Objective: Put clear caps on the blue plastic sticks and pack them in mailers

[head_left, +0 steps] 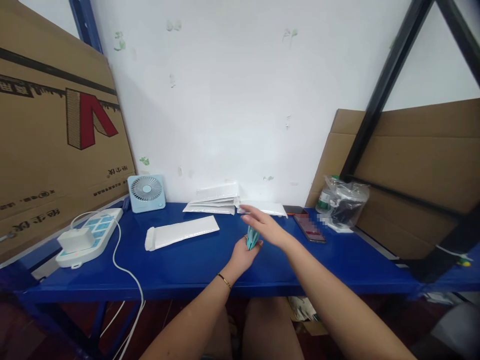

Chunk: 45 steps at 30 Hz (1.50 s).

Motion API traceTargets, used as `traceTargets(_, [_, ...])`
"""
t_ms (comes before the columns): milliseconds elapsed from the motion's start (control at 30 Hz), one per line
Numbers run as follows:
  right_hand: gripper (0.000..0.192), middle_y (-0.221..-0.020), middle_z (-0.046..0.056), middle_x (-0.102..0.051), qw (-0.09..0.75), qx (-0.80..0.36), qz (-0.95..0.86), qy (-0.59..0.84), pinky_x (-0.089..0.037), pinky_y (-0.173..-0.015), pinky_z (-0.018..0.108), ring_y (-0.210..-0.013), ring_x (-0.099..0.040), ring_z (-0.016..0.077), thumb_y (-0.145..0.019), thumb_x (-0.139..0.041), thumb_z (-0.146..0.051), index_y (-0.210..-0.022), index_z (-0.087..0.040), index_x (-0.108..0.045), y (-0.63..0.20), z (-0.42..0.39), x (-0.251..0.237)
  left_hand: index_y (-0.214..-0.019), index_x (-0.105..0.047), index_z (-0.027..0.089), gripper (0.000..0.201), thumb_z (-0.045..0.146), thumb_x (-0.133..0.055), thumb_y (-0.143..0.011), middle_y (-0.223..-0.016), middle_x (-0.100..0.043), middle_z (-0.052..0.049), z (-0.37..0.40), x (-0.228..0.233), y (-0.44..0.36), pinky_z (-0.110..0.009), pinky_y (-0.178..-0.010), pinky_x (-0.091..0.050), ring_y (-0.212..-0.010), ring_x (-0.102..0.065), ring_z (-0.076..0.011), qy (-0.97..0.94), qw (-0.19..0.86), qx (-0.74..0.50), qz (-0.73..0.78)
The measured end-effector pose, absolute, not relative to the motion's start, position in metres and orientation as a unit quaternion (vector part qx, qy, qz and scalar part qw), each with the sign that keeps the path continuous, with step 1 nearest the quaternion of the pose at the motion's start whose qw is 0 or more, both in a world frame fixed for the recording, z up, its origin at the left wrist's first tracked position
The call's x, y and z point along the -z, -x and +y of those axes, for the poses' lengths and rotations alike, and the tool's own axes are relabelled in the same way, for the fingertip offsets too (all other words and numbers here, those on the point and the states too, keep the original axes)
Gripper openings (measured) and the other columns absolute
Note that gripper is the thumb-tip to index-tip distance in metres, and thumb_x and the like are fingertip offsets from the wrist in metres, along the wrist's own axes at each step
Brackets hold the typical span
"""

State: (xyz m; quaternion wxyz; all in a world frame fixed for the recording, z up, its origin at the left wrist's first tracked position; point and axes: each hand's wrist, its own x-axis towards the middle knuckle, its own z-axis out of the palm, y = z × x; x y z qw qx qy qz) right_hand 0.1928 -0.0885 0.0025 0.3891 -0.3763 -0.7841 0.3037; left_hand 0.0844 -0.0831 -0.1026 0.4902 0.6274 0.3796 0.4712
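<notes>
Forearms (339,295) reach from the near side over the blue desk (168,272), meeting at a small teal object (252,238) above its middle. The left hand (242,255) is closed around the lower part of it; the right hand (266,227) is stretched out flat just over it, fingers together, and whether that palm touches it I cannot tell. It looks light and thin, probably fairly stiff and perhaps a little slick, so pinching it low by its sides, as the left hand does, seems the safest hold. Its visible part stands on end, long axis running roughly upward with a slight lean to the right; which end is its front is hidden. White packets (210,206) lie beyond, near the wall (228,100).
</notes>
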Motion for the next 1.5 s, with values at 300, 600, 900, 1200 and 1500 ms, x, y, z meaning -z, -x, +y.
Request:
traceTargets(300, [0.026,-0.093,0.009,-0.065,0.415,-0.683,-0.555,0.232,-0.047,-0.08,0.036,-0.094,-0.06,0.0252,-0.069,-0.07,-0.041,-0.069,-0.016,-0.064,-0.195,-0.118,0.066,-0.068,-0.049,0.017,0.033,0.032,-0.077,-0.06,-0.051,-0.041,0.007,-0.101,0.074,-0.059,-0.02,-0.047,-0.033,-0.044,-0.038,-0.0051,-0.612,0.766,-0.091,0.177])
traceTargets(600, [0.026,-0.043,-0.01,-0.033,0.613,-0.544,-0.456,0.349,-0.025,-0.037,0.019,-0.035,-0.024,0.0045,-0.076,-0.067,-0.039,-0.075,-0.02,-0.05,-0.232,-0.096,0.077,-0.12,-0.055,0.019,0.088,0.053,-0.078,-0.042,-0.136,-0.044,-0.019,0.005,0.051,0.072,-0.053,-0.099,-0.03,-0.13,-0.026,-0.044,-0.703,0.15,-0.188,0.669])
traceTargets(900, [0.031,-0.04,-0.011,-0.031,0.599,-0.53,-0.452,0.396,-0.017,-0.033,0.018,-0.033,-0.021,0.0033,-0.072,-0.068,-0.044,-0.081,-0.019,-0.052,-0.226,-0.09,0.083,-0.074,-0.063,0.015,0.035,0.035,-0.077,-0.048,-0.091,-0.069,-0.013,0.035,0.052,0.11,-0.043,-0.081,-0.048,-0.097,-0.06,-0.0371,-0.63,0.281,-0.219,0.69])
traceTargets(1200, [0.056,-0.039,-0.01,-0.036,0.611,-0.526,-0.398,0.437,-0.018,-0.031,0.02,-0.032,-0.026,0.0052,-0.058,-0.079,-0.04,-0.102,-0.015,-0.058,-0.179,-0.09,0.085,-0.097,-0.058,0.012,0.023,0.002,-0.058,-0.076,-0.094,-0.068,-0.009,-0.026,0.059,0.009,-0.03,-0.074,-0.056,-0.081,-0.066,-0.016,-0.212,0.608,-0.698,0.314])
traceTargets(1500, [0.033,-0.039,-0.009,-0.038,0.628,-0.556,-0.331,0.432,-0.019,-0.03,0.019,-0.03,-0.026,0.0033,-0.06,-0.077,-0.032,-0.068,-0.017,-0.048,-0.199,-0.073,0.091,-0.112,-0.054,0.017,0.034,0.011,-0.062,-0.079,-0.106,-0.065,-0.009,-0.065,0.075,0.002,-0.029,-0.083,-0.054,-0.099,-0.062,-0.018,-0.175,0.607,-0.688,0.357])
